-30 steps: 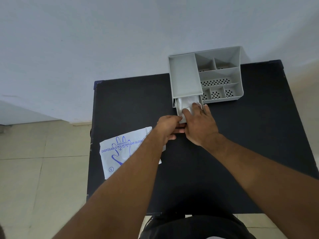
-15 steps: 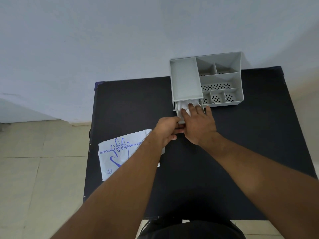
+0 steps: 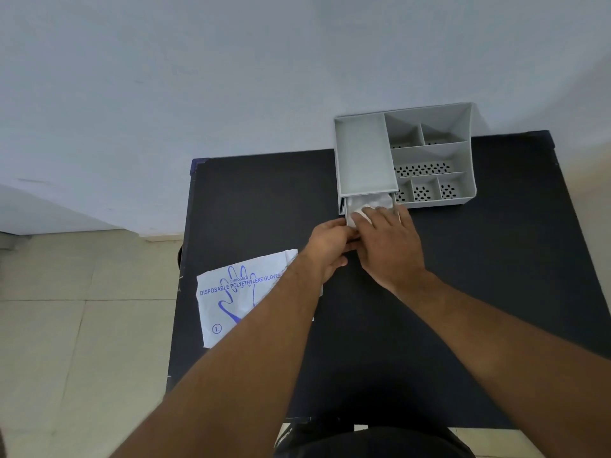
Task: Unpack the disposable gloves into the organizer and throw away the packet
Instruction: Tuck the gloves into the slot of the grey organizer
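Two hands meet at the grey organizer's open drawer: the right hand presses flat on the gloves inside, the left hand grips the drawer front. Nearby, the packet lies on the black surface, against a pale wall and tiled floor.

Both bare forearms are being stretched forward and inward, so the hands are meeting. The left hand is being held curled, knuckles up, its fingertips hidden. The right hand is being laid flat, palm down, fingers spread forward.
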Tool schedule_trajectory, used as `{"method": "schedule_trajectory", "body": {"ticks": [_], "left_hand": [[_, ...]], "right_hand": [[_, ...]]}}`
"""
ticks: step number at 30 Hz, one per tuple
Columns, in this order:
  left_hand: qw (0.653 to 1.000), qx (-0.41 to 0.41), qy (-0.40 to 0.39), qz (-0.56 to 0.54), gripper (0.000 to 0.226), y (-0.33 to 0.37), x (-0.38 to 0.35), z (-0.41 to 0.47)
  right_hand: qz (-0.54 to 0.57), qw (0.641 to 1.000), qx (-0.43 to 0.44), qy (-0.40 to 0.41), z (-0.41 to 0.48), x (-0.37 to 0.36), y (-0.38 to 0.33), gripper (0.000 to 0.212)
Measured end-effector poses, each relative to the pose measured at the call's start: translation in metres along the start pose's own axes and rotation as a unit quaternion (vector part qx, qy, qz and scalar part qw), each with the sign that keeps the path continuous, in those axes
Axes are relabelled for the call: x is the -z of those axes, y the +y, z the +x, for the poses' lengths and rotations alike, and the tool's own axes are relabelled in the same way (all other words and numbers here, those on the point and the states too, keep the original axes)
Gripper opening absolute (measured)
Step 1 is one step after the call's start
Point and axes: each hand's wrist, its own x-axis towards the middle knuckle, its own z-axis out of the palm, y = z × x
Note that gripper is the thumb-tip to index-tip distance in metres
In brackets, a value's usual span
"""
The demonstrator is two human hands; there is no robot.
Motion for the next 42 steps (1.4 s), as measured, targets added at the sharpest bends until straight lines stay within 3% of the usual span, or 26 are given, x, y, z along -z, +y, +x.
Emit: {"method": "schedule_trajectory", "body": {"ticks": [3,8,15,19,28,32,35,40,42], "left_hand": [[1.000,-0.007,0.009,-0.016,0.047,0.000,-0.001,0.000],[0.997,-0.053,0.050,-0.002,0.072,0.003,0.000,0.000],[0.977,-0.152,0.057,0.138,0.084,0.014,0.003,-0.001],[0.953,-0.193,0.030,0.230,0.084,0.022,0.007,0.008],[0.953,-0.195,0.004,0.232,0.091,0.024,0.006,0.011],[0.959,-0.191,0.022,0.208,0.088,0.022,0.003,0.009],[0.978,-0.155,0.053,0.127,0.085,0.019,0.003,0.006],[0.983,-0.120,0.087,0.105,0.049,-0.004,0.011,-0.007],[0.983,-0.107,0.096,0.117,0.040,-0.023,0.021,-0.015]], "right_hand": [[0.017,0.997,-0.027,0.072,0.000,0.003,0.002,0.045],[0.027,0.995,-0.092,0.027,0.021,0.015,0.006,0.072],[-0.006,0.995,-0.098,-0.002,0.049,0.020,0.017,0.038],[-0.008,0.994,-0.106,-0.007,0.059,0.023,0.022,0.031],[0.021,0.993,-0.117,0.012,0.058,0.015,0.023,0.028],[0.038,0.992,-0.122,0.014,0.051,0.013,0.019,0.033],[0.038,0.992,-0.121,0.028,0.038,0.013,0.010,0.043],[0.069,0.994,-0.077,0.047,0.003,0.003,-0.015,0.045],[0.107,0.994,-0.040,0.000,-0.008,-0.004,-0.028,0.044]]}}
